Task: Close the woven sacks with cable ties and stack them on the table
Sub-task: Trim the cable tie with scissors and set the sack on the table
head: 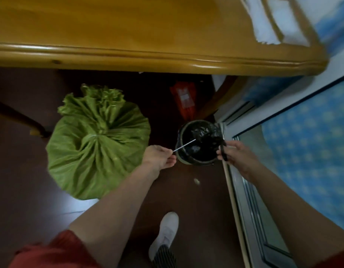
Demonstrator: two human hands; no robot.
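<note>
A green woven sack (pixel 97 147) stands on the dark floor at the left, its neck gathered and bound by a pale cable tie (pixel 90 136). My left hand (pixel 159 157) pinches a thin white strip of cable tie (pixel 184 145) whose far end reaches over a small bin (pixel 199 142) lined with a black bag. My right hand (pixel 235 153) grips black-handled scissors (pixel 223 151) at the bin's right rim. The wooden table (pixel 128 35) spans the top of the view, above the sack.
White folded sacks (pixel 271 22) lie on the table's right end. A red plastic bag (pixel 184 101) lies under the table behind the bin. A glass door frame (pixel 242 190) runs along the right. My white shoe (pixel 165 233) stands on the floor below.
</note>
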